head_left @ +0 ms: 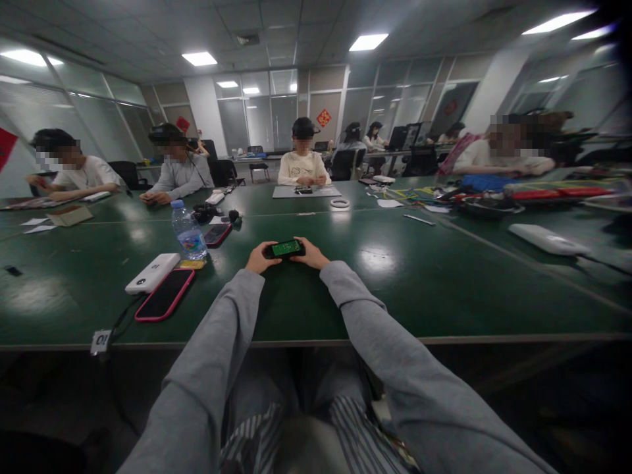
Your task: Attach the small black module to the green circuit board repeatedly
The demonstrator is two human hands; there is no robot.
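Note:
Held sideways between both hands is a small black handheld game console (286, 249), its lit screen showing a mostly green picture. My left hand (261, 258) closes round its left end, thumb along the lower edge. On the other end, my right hand (312, 254) grips it the same way. The console is over the green table (306, 296), tilted toward me; whether it touches the top I cannot tell. To the left of my hands stand a clear water bottle (190, 232) and a pink-edged phone (165, 295) lying flat.
Beside the phone lies a white power bank (153, 273) with a black cable. Another phone (217, 234) rests behind the bottle. A roll of white tape (340, 204) and a pen (419, 220) lie farther off. Several people sit around the table. A white device (548, 239) is at right.

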